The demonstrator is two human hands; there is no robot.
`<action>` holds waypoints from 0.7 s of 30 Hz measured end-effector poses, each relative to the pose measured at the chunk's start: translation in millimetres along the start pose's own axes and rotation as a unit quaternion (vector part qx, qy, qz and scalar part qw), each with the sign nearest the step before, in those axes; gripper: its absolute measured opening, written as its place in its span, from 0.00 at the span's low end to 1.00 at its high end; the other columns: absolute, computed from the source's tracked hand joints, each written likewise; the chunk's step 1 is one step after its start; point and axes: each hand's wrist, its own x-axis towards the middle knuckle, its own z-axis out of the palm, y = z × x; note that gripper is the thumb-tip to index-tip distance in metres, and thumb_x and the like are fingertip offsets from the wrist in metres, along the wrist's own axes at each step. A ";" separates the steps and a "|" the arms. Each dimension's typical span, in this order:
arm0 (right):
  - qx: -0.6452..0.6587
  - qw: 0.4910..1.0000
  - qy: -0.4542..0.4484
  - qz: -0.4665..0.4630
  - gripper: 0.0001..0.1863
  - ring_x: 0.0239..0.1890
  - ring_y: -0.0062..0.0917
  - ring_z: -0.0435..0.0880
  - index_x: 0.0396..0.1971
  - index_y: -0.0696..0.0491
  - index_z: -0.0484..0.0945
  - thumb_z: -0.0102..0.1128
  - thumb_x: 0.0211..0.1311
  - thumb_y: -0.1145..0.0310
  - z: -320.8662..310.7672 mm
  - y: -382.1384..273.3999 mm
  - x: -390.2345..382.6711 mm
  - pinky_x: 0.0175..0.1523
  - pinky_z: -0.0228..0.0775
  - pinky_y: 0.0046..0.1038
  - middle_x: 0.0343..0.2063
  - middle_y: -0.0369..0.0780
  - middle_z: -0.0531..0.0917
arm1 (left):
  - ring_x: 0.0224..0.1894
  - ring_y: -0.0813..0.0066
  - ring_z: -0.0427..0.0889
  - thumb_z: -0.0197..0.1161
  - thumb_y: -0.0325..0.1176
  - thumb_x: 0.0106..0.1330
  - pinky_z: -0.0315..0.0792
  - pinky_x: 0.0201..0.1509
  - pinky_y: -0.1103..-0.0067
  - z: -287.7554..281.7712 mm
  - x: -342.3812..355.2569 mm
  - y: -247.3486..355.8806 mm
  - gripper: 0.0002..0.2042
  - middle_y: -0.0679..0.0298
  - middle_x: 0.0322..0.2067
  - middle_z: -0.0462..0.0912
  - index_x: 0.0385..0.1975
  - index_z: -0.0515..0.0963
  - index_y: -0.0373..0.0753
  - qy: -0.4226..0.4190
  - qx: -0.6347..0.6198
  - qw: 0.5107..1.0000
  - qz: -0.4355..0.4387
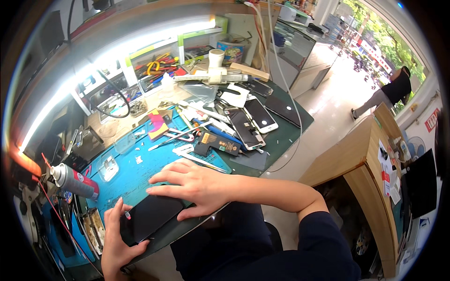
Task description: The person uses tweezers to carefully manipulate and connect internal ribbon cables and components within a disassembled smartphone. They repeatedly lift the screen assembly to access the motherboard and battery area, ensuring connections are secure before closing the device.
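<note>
Head view, thing in hand: a black flat rectangular smartphone [150, 216] lies glass up at the near edge of the blue rubber work mat [136, 173] on the table [281, 136].
Head view, left hand: the left hand [115, 239] has its grip closed around the phone's near end, thumb over the edge, apparently to steady it.
Head view, right hand: the right hand [194, 185] lies spread with fingers flat, gripping nothing, its fingertips pressing on the phone's far end, seemingly to pin it to the mat.
Head view, surroundings: a silver spray can with a red band [75, 180] lies just left; beyond the mat, a black phone battery [218, 143] and bare phone screens [253, 122] sit well apart.
</note>
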 end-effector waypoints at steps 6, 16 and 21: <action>0.049 0.969 0.071 -0.233 0.17 0.43 0.35 0.82 0.50 0.57 0.81 0.59 0.71 0.59 35.5 -51.1 10.4 0.51 0.74 0.41 0.45 0.42 0.80 | 0.59 0.55 0.72 0.80 0.26 0.36 0.69 0.64 0.67 2.5 2.3 -6.9 0.60 0.51 0.56 0.74 0.77 0.56 0.32 -0.001 -0.012 1.000 -0.013; 0.061 0.862 -0.257 -0.433 0.08 0.31 0.40 0.89 0.38 0.48 0.82 0.55 0.66 0.64 184.5 -72.2 5.6 0.34 0.78 0.43 0.29 0.39 0.87 | 0.57 0.59 0.72 0.82 0.43 0.40 0.66 0.65 0.69 3.6 -1.5 -15.6 0.61 0.54 0.55 0.71 0.78 0.56 0.33 0.006 -0.014 0.999 -0.041; 0.104 0.880 -0.255 -0.386 0.07 0.32 0.42 0.89 0.34 0.49 0.84 0.58 0.63 0.65 196.1 -68.4 -7.2 0.35 0.78 0.44 0.27 0.42 0.88 | 0.57 0.60 0.73 0.83 0.43 0.40 0.66 0.64 0.69 3.1 -5.7 -16.2 0.61 0.54 0.55 0.71 0.78 0.55 0.33 0.011 -0.039 0.997 -0.064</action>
